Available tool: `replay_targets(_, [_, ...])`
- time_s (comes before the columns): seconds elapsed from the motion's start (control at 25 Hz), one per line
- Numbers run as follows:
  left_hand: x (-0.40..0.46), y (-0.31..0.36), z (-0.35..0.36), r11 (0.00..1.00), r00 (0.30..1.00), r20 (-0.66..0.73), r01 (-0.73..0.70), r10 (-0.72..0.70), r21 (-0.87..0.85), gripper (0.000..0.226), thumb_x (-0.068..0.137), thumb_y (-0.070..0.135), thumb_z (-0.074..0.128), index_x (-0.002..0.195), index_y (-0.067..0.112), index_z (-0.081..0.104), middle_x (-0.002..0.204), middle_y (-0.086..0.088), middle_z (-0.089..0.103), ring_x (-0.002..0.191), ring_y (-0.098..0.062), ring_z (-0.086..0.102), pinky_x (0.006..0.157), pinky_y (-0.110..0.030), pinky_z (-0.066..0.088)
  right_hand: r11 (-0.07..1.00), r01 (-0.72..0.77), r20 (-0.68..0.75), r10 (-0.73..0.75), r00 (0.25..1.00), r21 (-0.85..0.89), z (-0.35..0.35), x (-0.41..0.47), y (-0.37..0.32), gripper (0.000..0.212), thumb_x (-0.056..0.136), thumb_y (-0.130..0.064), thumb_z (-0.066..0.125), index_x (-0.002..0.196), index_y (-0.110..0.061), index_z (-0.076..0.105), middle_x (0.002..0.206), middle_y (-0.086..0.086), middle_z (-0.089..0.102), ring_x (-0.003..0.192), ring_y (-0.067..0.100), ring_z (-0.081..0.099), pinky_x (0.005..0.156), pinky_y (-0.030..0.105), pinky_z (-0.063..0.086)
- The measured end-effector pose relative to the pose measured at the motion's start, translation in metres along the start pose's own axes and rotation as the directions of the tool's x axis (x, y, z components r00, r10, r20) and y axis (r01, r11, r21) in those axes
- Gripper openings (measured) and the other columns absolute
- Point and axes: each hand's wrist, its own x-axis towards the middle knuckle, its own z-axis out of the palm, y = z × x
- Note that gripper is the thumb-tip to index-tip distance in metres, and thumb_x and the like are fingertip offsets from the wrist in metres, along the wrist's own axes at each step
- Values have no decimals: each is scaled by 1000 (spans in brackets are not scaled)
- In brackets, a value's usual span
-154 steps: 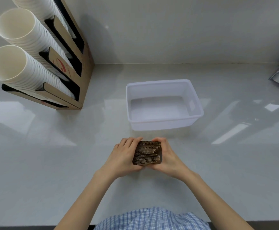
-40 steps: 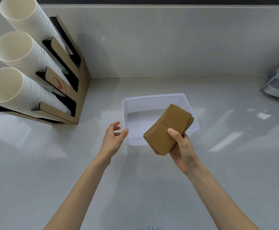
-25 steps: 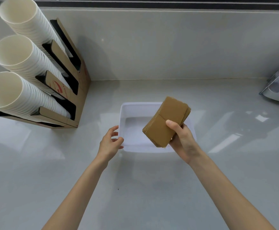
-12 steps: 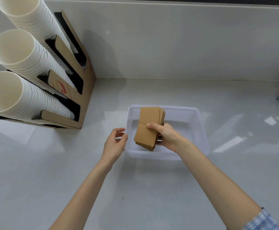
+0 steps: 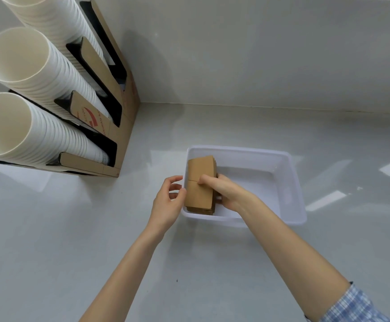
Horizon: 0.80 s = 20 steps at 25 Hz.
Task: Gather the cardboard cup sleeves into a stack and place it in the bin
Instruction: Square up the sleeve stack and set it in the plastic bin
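At the far left, a cardboard cup holder (image 5: 122, 126) stands against the wall, with three long rows of white paper cups (image 5: 38, 84) nested in its slots. To its right, the left hand (image 5: 167, 205) sits at the bin's left wall, its fingers loosely curled and partly open, its fingertips touching the rim; it holds nothing. The stack of cardboard cup sleeves (image 5: 200, 184) is inside the white plastic bin (image 5: 291, 182), against the left wall, its brown face up. Whether it rests on the floor of the bin cannot be told. The right hand (image 5: 226, 190) grips the stack from the right, thumb pressed on top and fingers hidden beneath. The bin stands on a pale grey counter (image 5: 73, 228). At the near right, a blue checked sleeve (image 5: 354, 305) covers the upper part of the right arm.
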Motion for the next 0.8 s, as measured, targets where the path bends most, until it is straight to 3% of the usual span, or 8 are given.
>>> replay_targets(0.12, [-1,-1,0,1000,1000,5,-1,1,-8,32,92,23,44,124,20,43,109,-1,49,98,-18,50,73,-25,43,1000,-10,-14,10,1000,-3,0,0,0,48,87,-27,54,129,-12,39,115,7,53,100,24,51,71,27,44])
replay_targets(0.28, [0,-1,1,1000,1000,-1,2,-2,6,33,92,24,44,125,21,43,109,1,48,97,-17,50,77,-28,43,999,-29,-87,25,996,-39,4,0,0,61,84,-48,53,134,-17,37,135,5,46,120,25,46,83,32,36])
replay_targets(0.36, [-1,0,1,1000,1000,-3,5,-5,11,33,92,23,45,125,21,43,108,1,49,97,-17,50,78,-29,43,999,-33,-108,28,994,-43,4,-2,0,58,87,-50,47,135,-19,34,136,5,43,119,24,44,84,33,34])
replay_targets(0.44, [-1,0,1,1000,1000,-4,6,-6,7,33,92,23,44,125,21,43,108,0,49,96,-18,50,78,-30,43,999,-42,-111,42,993,8,5,0,1,55,90,-48,42,135,-19,33,136,7,45,110,24,47,82,36,39])
replay_targets(0.8, [-1,0,3,1000,1000,-8,9,-9,0,32,92,23,43,124,19,43,110,-1,49,97,-20,51,77,-30,43,997,-62,-136,68,988,48,14,6,5,60,87,-51,41,137,-21,29,138,10,41,119,29,48,89,41,46])
